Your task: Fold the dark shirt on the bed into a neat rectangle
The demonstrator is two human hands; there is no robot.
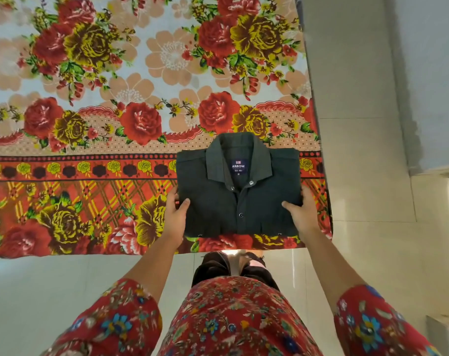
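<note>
The dark green shirt (215,201) lies folded into a compact rectangle near the bed's front right corner, collar up and away from me, buttons down the middle, a blue label inside the neck. My left hand (174,214) grips its left edge, thumb on top and fingers tucked under. At the opposite side, my right hand (304,214) holds the right edge the same way.
The bed is covered by a floral sheet (89,124) in red, yellow and peach. Its front edge runs just below the shirt, its right edge close beside my right hand. Pale tiled floor (367,176) lies to the right and in front.
</note>
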